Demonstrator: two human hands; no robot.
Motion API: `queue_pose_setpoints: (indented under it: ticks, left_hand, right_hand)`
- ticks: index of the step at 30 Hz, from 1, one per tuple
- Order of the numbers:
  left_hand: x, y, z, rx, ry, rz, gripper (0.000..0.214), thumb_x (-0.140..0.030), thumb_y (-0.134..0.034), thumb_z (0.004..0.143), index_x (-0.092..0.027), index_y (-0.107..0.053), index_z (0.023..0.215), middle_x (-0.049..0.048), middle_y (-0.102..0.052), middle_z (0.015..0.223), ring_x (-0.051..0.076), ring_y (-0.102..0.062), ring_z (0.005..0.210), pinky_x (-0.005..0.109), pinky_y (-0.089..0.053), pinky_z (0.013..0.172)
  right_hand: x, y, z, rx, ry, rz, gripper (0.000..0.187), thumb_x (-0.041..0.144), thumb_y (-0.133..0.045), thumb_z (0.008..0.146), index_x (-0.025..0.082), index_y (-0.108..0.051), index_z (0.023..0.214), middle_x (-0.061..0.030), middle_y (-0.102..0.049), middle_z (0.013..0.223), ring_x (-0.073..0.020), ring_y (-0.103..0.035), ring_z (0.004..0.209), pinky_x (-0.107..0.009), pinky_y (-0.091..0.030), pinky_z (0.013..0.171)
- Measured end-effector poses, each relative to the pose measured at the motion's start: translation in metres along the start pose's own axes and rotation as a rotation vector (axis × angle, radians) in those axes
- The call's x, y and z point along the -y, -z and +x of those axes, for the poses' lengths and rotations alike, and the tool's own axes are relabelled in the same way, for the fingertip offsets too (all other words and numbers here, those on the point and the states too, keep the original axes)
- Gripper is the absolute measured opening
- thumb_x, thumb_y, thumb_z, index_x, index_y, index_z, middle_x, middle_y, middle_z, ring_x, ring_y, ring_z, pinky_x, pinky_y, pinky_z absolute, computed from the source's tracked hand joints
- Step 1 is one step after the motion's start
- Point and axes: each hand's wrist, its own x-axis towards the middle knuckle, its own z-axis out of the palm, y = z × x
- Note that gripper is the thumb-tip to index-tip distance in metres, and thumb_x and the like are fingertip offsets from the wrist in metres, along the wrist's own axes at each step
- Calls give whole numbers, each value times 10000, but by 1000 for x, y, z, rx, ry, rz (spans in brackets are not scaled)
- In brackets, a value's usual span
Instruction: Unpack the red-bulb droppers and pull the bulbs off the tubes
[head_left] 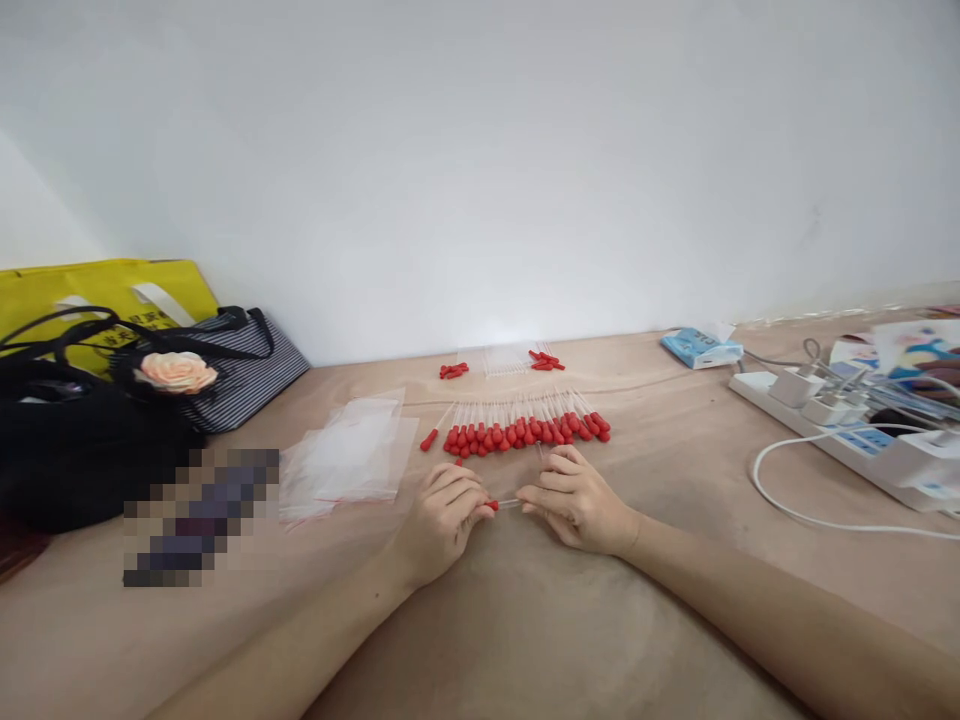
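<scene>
your left hand [448, 512] pinches a red cap [492, 505], your right hand [576, 500] a clear tube [509, 504].
both sit between your hands, with red droppers [530, 432] just past them. if you push crooked or too hard, the tube might snap or slip. your right hand hides its far end, and it's hard to see whether they are joined.

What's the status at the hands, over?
Left hand pinching red bulb; right hand pinching clear tube. Bulb and tube lined up. Red-bulbed droppers close beyond hands.
</scene>
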Motion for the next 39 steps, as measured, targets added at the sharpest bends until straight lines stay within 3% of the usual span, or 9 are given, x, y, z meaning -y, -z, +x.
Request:
queue_pose_setpoints:
  ticks: [3, 6, 10, 14, 19, 27, 33, 36, 39]
  left_hand:
    - [9, 8, -4, -75, 75, 18, 133, -171, -455, 820, -174, -573, 759, 25, -642, 759, 147, -560, 776, 298, -440, 750]
    - [21, 14, -8, -146, 282, 26, 158, -208, -442, 825, -168, -592, 795, 50, -622, 829, 147, -562, 808, 273, -457, 730]
    - [33, 9, -11, -111, 589, -9, 208, -316, -458, 802, -174, -604, 845, 36, -581, 793, 113, -551, 622, 229, -460, 558]
    - [38, 1, -7, -33, 741, -35, 233, -372, -492, 754, -178, -541, 872, -35, -522, 589, 102, -496, 492, 225, -428, 503]
    - [37, -1, 3, 2, 748, 33, 206, -398, -495, 727, -192, -488, 739, -59, -478, 521, 106, -481, 467, 229, -391, 495]
    - [33, 3, 4, -39, 775, -89, 250, -418, -449, 767, -180, -523, 761, -25, -562, 600, 96, -495, 458, 221, -401, 480]
    - [51, 12, 1, -65, 666, 204, 137, -296, -477, 737, -189, -558, 763, 17, -602, 713, 149, -536, 601, 268, -431, 579]
    - [64, 14, 0, -7, 653, 315, 133, -272, -511, 711, -198, -567, 808, 38, -624, 806, 199, -554, 752, 312, -433, 672]
    - [71, 13, 3, 71, 702, 322, 157, -275, -515, 713, -201, -557, 845, 39, -630, 838, 202, -562, 776, 309, -424, 683]
  right_hand:
    - [-8, 4, -5, -35, -93, -54, 184, 226, -452, 823, 176, -628, 842, -14, -548, 599, -135, -435, 635, -312, -359, 653]
    - [-18, 4, -9, -85, -254, -41, 213, 219, -437, 831, 168, -616, 935, -33, -575, 669, -130, -465, 621, -292, -378, 604]
    - [-23, -2, -14, -77, -362, 50, 268, 212, -384, 849, 173, -592, 1012, -51, -549, 722, -125, -497, 622, -257, -437, 571]
    - [-21, -5, -17, -54, -392, 39, 274, 206, -376, 845, 180, -587, 1017, -57, -524, 746, -133, -516, 645, -261, -471, 584]
    - [-22, -6, -20, -48, -411, 1, 279, 152, -356, 825, 181, -586, 980, -62, -516, 768, -142, -534, 674, -276, -487, 619]
    - [-22, -8, -19, -27, -445, 5, 228, 88, -387, 769, 165, -585, 851, -62, -513, 793, -144, -539, 714, -275, -482, 648]
    - [-15, -6, -14, 52, -445, 58, 146, 147, -437, 782, 169, -579, 813, -63, -512, 829, -146, -538, 740, -281, -480, 677]
    - [-12, -4, -13, 114, -419, 52, 149, 171, -439, 791, 162, -574, 856, -81, -503, 888, -168, -523, 815, -320, -472, 733]
    - [-9, -1, -13, 173, -398, 49, 166, 204, -434, 806, 156, -563, 900, -95, -495, 925, -187, -501, 867, -366, -455, 774]
